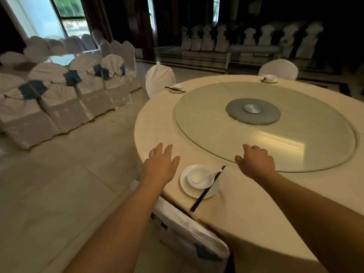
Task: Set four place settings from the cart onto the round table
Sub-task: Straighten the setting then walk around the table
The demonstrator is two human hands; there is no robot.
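Note:
The round table (157,123) wears a cream cloth and carries a glass turntable (256,138). Near its front edge lies a white plate (186,189) with a bowl (204,181), a white spoon (198,178) and black chopsticks (204,191) across its right side. A second setting (176,88) sits at the far left rim, a third (270,78) at the far side. My left hand (160,161) hovers left of the near plate, fingers spread, holding nothing. Beside the turntable's edge, right of the plate, is my right hand (256,161), also empty with relaxed fingers.
A white-covered chair (189,233) stands tucked under the table just below the near setting. Two more covered chairs (159,79) (277,70) stand at the far settings. A row of covered chairs with blue bows (59,99) lines the left. Tiled floor (69,184) lies between.

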